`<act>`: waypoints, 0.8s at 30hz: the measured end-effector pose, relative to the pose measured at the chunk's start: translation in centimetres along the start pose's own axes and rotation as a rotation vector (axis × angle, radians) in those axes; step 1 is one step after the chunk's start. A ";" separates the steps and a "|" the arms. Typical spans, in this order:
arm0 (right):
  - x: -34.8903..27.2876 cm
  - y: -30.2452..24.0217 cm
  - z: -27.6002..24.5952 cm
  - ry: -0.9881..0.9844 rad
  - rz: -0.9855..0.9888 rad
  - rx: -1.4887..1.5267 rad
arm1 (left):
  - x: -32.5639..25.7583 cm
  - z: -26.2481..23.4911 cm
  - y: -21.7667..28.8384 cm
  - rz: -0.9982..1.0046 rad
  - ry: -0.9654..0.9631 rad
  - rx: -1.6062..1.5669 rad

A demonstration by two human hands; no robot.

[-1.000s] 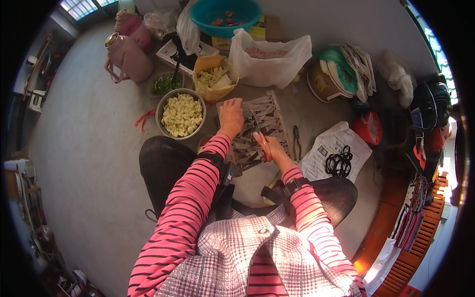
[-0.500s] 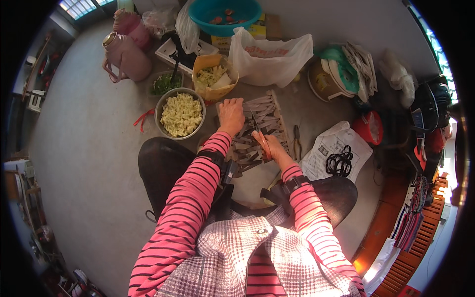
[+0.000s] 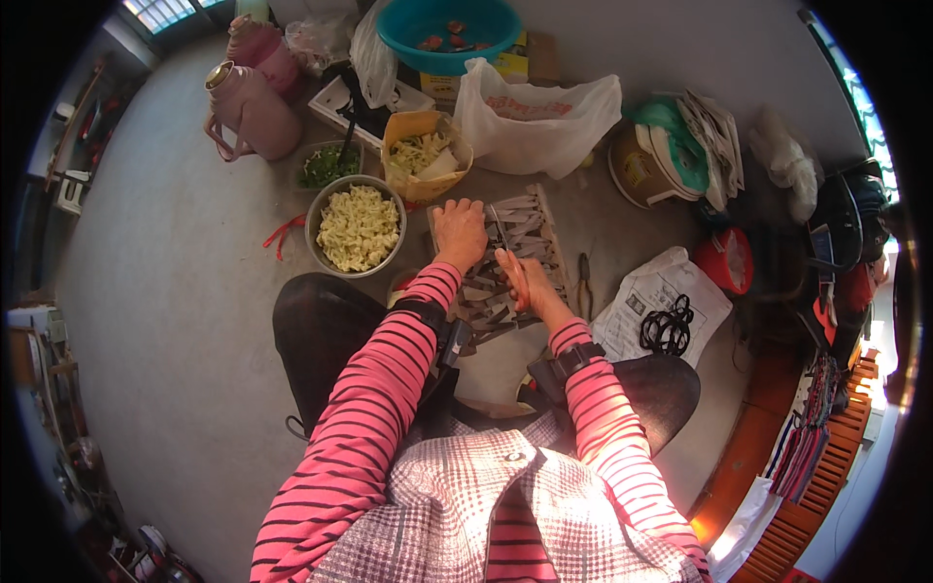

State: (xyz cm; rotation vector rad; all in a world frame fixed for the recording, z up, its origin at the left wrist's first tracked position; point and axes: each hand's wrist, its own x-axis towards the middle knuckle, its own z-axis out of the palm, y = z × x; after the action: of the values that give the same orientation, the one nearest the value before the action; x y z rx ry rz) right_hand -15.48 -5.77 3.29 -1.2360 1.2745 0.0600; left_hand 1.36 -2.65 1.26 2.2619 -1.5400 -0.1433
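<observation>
My right hand [image 3: 534, 286] is closed around the orange-handled scissors [image 3: 497, 225], whose narrow metal blades point away from me. My left hand [image 3: 460, 231] lies just left of the blades with its fingers curled down; what they pinch is hidden under the hand. Beneath both hands is a shallow rectangular tray or board [image 3: 552, 239] covered with many thin greyish strips [image 3: 526, 236], some lying across one another. A pair of pliers [image 3: 584, 286] rests on the floor to its right.
Left of the board stand a bowl of pale shredded food [image 3: 359, 228], a container of chopped greens [image 3: 328, 165] and a yellowish bag of shreds [image 3: 426, 155]. A white plastic bag [image 3: 536, 121] and a teal basin [image 3: 449, 49] are behind. Black cord [image 3: 667, 326] lies on a printed sheet [image 3: 622, 307].
My left hand has shifted slightly right and downward. The scissor blades now stand out more plainly beside its fingers. The whole view has moved a little.
</observation>
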 end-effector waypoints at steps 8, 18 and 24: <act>1.3 1.5 -0.4 0.089 -0.230 -0.181 | 0.4 -0.3 0.2 -0.038 -0.070 0.033; 2.0 -0.2 -0.1 0.097 -0.231 -0.248 | 0.5 -0.4 0.3 -0.051 -0.102 0.064; 2.0 0.3 0.0 0.131 -0.277 -0.294 | 0.8 0.0 0.2 -0.106 -0.044 0.043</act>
State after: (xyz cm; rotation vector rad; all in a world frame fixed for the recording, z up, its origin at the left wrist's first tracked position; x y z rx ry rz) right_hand -14.91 -6.81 1.66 -1.6840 1.2239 -0.0368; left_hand 1.52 -3.43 1.47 2.3901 -1.4591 -0.1928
